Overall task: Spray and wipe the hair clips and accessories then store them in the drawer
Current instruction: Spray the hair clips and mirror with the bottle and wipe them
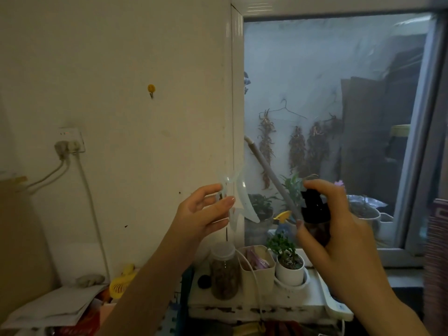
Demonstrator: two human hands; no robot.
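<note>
Left hand (203, 212): pinching a see-through curvy hair clip (238, 197), holding it up by the wall.
Right hand (339, 229): gripping a dark spray bottle (315, 214), black top facing the clip.

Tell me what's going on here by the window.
A person holds a clear hair clip up in the left hand, pinched between the fingers and thumb. The right hand grips a dark spray bottle, its black nozzle facing the clip, forefinger on top. It looks like the spraying step; no cloth or drawer is in view.
</note>
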